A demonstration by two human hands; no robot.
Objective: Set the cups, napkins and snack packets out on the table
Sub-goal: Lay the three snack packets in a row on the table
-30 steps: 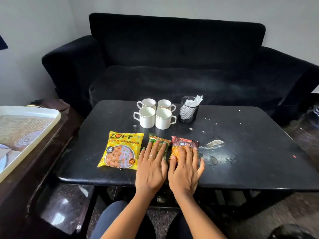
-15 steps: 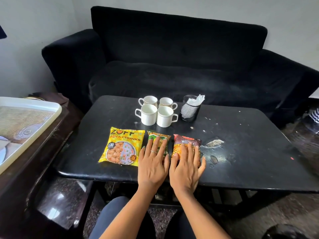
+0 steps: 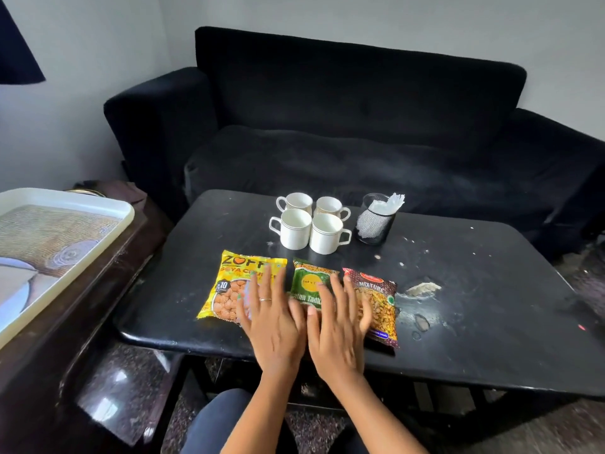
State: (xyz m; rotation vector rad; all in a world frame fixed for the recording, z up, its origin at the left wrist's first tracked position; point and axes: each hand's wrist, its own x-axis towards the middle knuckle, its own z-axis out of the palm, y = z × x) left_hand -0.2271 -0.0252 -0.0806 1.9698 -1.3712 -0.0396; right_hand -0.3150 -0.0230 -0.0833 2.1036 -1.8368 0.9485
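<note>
Three snack packets lie in a row near the front of the black table (image 3: 474, 316): a yellow one (image 3: 234, 286), a green one (image 3: 309, 283) and a dark red mixture one (image 3: 378, 303). My left hand (image 3: 273, 322) hovers, blurred, with straight fingers over the right edge of the yellow packet. My right hand (image 3: 339, 329), also flat and blurred, lies over the green and red packets. Behind them stand several white cups (image 3: 311, 224) in a cluster, and a black mesh holder (image 3: 375, 221) with white napkins (image 3: 391, 203).
A black sofa (image 3: 360, 132) stands behind the table. At the left a white-rimmed tray (image 3: 108, 204) rests on a dark wooden side table (image 3: 82, 309). Crumbs and a paper scrap (image 3: 422, 288) lie right of the packets. My knees show under the table's front edge.
Both hands have lifted off the green and red packets and shifted left, now blurred; the left hand reaches the yellow packet. The camera has moved closer to the table.
</note>
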